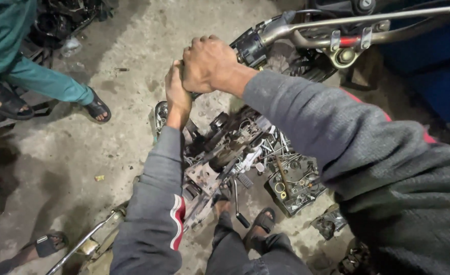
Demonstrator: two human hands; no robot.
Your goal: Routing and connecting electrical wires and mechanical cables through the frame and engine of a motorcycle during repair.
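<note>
My right hand (208, 63) is closed around the left grip end of a motorcycle handlebar (337, 28), next to its black switch housing (249, 47). Pressed against that fist from the left, my left hand (176, 97) wraps the same grip end. The grip itself is hidden inside both fists. Both arms wear grey sleeves. The chrome bar and a lever run to the upper right.
Below the hands lies a pile of dirty engine parts and tools (235, 153) and a tray of small bolts (293, 181) on the concrete floor. My sandalled foot (261, 224) stands beside it. Another person's leg in teal trousers and sandal (96, 108) stands at left.
</note>
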